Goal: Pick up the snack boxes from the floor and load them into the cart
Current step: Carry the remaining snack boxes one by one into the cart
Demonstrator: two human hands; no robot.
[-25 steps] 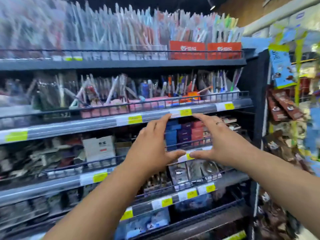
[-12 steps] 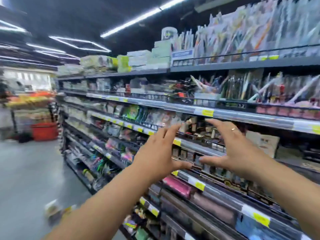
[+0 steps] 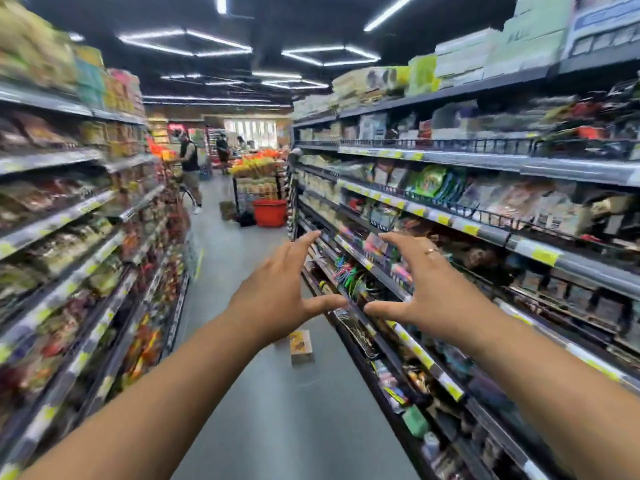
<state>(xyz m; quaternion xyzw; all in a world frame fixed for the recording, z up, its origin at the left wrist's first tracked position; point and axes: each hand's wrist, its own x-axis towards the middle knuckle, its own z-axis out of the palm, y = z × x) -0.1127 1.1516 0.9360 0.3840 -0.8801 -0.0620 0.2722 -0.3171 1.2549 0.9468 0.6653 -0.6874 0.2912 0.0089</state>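
Observation:
A snack box (image 3: 300,346) with an orange and brown print lies on the grey aisle floor, close to the foot of the right shelving. My left hand (image 3: 281,295) and my right hand (image 3: 420,287) are stretched out in front of me at chest height, fingers spread and empty, thumbs pointing at each other. The box shows just below my left hand, well beyond it. No cart is in view.
Stocked shelves line the aisle on the left (image 3: 69,237) and right (image 3: 485,220). A red basket (image 3: 270,212) and a produce stand (image 3: 256,168) sit at the far end, where a person (image 3: 190,168) stands. Grey floor (image 3: 277,410) runs between.
The view has swung left from facing the right shelves to looking down the aisle. Both hands kept the same spread pose. The box on the floor has come into view.

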